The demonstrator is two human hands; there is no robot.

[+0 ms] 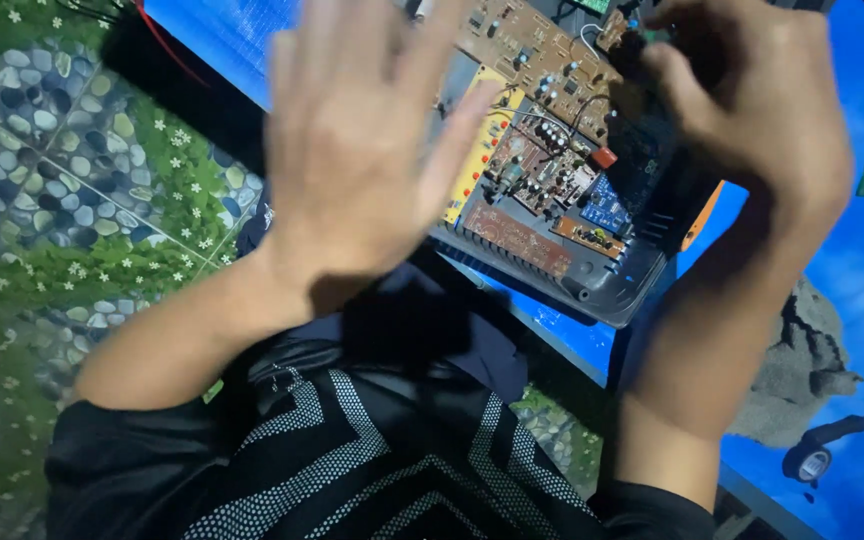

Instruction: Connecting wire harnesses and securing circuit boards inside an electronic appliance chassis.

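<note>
My left hand hovers flat, fingers spread, holding nothing — just left of the circuit boards. My right hand curls at their far edge — grip unclear.

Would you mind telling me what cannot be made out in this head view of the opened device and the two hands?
- Left hand: motion-blurred, fingertips cut off by the top edge; it hides the left part of the circuit boards.
- Right hand: its fingers cover whatever they touch at the top of the boards.
- Small components: too small to identify.
- Grey casing: its far end is cut off by the top edge.
</note>
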